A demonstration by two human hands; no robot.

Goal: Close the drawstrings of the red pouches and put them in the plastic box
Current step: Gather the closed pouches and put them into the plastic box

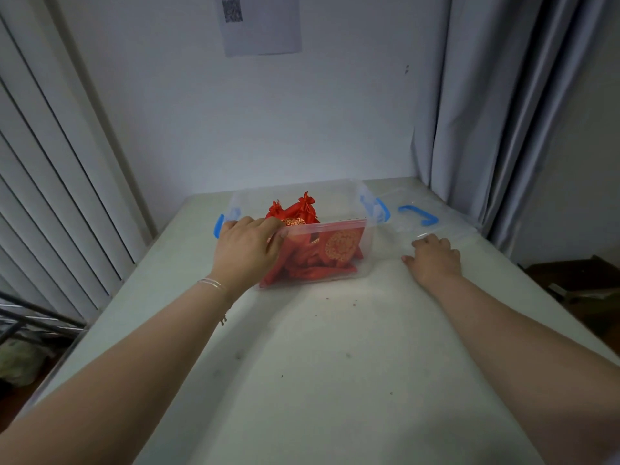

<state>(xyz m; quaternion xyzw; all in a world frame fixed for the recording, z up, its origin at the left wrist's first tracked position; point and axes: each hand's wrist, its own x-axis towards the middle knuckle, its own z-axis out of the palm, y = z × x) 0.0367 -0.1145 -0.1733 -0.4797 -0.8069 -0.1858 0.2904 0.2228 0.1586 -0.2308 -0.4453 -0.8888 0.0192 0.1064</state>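
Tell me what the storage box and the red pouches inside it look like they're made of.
The box looks like clear glossy plastic, since the pouches show through its walls, with blue clips. The pouches look like shiny red fabric, perhaps satin, with gold patterns.

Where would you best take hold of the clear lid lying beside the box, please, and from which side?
Take the clear lid by its near edge, coming from the front, where the right hand already rests. It lies flat on the table right of the plastic box, so fingers must probably hook under that edge; its blue handle lies farther back.
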